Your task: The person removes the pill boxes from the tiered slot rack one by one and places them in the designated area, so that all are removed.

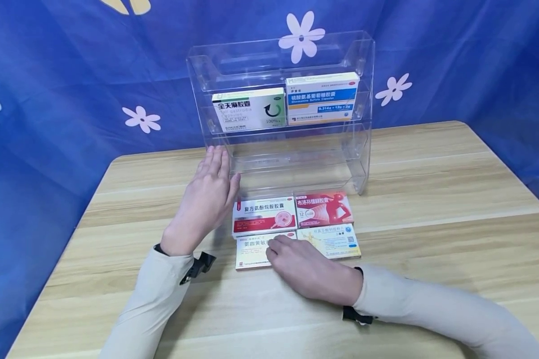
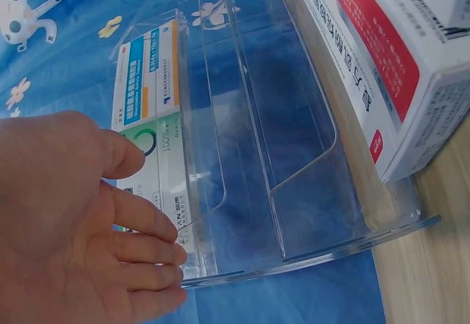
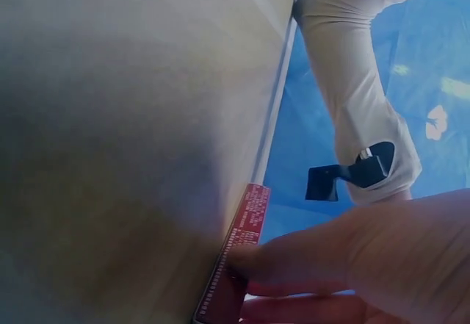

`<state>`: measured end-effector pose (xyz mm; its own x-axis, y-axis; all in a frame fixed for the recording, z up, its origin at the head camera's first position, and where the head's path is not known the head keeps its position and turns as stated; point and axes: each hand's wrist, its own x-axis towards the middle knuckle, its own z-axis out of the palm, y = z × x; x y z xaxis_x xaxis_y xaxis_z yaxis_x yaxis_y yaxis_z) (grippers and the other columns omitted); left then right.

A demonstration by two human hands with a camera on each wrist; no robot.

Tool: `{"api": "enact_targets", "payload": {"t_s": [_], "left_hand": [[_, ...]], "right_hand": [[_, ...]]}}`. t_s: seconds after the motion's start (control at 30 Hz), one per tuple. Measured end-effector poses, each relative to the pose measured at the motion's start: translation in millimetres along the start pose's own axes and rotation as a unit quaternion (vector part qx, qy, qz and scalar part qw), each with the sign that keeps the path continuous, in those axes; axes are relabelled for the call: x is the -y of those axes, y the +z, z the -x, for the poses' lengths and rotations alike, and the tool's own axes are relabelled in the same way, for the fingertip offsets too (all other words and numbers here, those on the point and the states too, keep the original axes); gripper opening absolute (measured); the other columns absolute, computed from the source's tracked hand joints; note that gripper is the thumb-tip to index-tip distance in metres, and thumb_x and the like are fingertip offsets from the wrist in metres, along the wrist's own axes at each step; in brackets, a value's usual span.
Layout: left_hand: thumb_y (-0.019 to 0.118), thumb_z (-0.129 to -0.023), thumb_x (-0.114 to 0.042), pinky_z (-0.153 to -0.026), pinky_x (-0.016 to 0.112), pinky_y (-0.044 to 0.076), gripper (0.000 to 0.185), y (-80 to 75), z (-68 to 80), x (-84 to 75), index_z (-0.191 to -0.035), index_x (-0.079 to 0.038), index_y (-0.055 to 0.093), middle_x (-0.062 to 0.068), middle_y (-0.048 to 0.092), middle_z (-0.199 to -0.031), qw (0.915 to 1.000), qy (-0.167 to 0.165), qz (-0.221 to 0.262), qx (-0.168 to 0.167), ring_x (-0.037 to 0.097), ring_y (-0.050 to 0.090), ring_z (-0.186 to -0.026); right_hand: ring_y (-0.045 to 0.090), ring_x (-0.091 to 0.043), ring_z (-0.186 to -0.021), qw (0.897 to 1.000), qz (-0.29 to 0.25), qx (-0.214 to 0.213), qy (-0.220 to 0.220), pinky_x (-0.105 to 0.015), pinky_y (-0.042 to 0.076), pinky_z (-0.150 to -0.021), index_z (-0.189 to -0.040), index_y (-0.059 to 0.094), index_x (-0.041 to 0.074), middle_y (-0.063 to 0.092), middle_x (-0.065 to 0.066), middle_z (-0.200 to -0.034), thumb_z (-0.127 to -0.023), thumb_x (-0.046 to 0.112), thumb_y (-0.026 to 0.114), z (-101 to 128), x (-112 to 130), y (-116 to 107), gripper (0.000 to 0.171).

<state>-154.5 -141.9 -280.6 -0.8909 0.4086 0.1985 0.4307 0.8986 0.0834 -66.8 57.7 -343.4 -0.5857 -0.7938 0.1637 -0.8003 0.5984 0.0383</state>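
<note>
While two medicine boxes (image 1: 285, 105) already stand in the clear acrylic rack (image 1: 359, 149), four lie before it; our right hand (image 1: 312, 271) pinches the yellow box (image 1: 253, 252), our left hand (image 1: 206, 199) rests flat, fingers straight, beside the rack.

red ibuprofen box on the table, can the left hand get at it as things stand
Probably yes. The left hand hangs open beside the clear rack, and the red box lies flat in front of the rack with its top bare. It would have to cross over the white-and-red box lying between them.
</note>
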Motion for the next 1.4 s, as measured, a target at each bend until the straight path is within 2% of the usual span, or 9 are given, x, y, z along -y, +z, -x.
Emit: {"api": "enact_targets", "payload": {"t_s": [0.23,0.6,0.8,1.03,1.3,1.4], "left_hand": [[0.029,-0.106,-0.030,-0.119,0.046,0.011,0.060,0.7,0.3,0.5,-0.144,0.016,0.025,0.033,0.019,-0.152,1.0000,-0.002,-0.001,-0.001,0.043,0.014,-0.143],[0.029,-0.106,-0.029,-0.119,0.045,0.011,0.060,0.1,-1.7,-1.3,-0.144,0.016,0.024,0.033,0.018,-0.152,1.0000,0.002,0.002,0.001,0.042,0.013,-0.144],[0.029,-0.106,-0.029,-0.119,0.046,0.011,0.059,0.2,-1.7,-0.3,-0.144,0.016,0.024,0.033,0.018,-0.152,1.0000,0.001,0.004,0.001,0.042,0.013,-0.144],[0.029,-0.106,-0.028,-0.119,0.046,0.011,0.059,-0.3,0.5,0.4,-0.144,0.016,0.024,0.034,0.018,-0.152,1.0000,-0.001,0.002,0.002,0.043,0.013,-0.143],[0.030,-0.105,-0.029,-0.119,0.046,0.011,0.060,0.1,0.3,0.5,-0.144,0.016,0.025,0.033,0.018,-0.152,1.0000,-0.002,-0.002,0.000,0.042,0.013,-0.143],[0.030,-0.105,-0.030,-0.119,0.046,0.012,0.060,0.1,0.4,-0.4,-0.144,0.016,0.026,0.033,0.019,-0.152,1.0000,-0.001,-0.004,0.000,0.042,0.013,-0.143]], "right_hand": [[0.061,-0.023,-0.107,1.000,-0.005,0.018,0.023,-0.033,0.059,-0.077,-0.113,0.069,0.004,0.066,-0.009,-0.108,-0.089,0.008,0.066,8,1,-1,0.024],[0.060,-0.027,-0.114,0.999,-0.004,0.022,0.039,-0.035,0.058,-0.083,-0.112,0.068,0.000,0.065,-0.014,-0.116,-0.087,0.002,0.067,16,-1,-1,0.026],[0.061,-0.026,-0.111,0.999,-0.005,0.008,0.032,-0.035,0.058,-0.081,-0.110,0.068,0.000,0.065,-0.013,-0.111,-0.085,0.001,0.067,17,-3,0,0.025],[0.062,-0.022,-0.102,0.999,-0.008,0.013,0.031,-0.032,0.059,-0.074,-0.109,0.069,0.002,0.064,-0.010,-0.104,-0.085,0.004,0.070,14,-1,-1,0.024],[0.063,-0.024,-0.104,0.999,-0.041,0.000,0.032,-0.035,0.058,-0.081,-0.105,0.069,0.002,0.066,-0.011,-0.104,-0.087,0.002,0.066,13,-4,0,0.018],[0.063,-0.023,-0.101,0.998,-0.046,-0.002,0.034,-0.035,0.059,-0.078,-0.105,0.068,0.002,0.065,-0.010,-0.102,-0.088,0.003,0.065,14,-4,0,0.017]]}}
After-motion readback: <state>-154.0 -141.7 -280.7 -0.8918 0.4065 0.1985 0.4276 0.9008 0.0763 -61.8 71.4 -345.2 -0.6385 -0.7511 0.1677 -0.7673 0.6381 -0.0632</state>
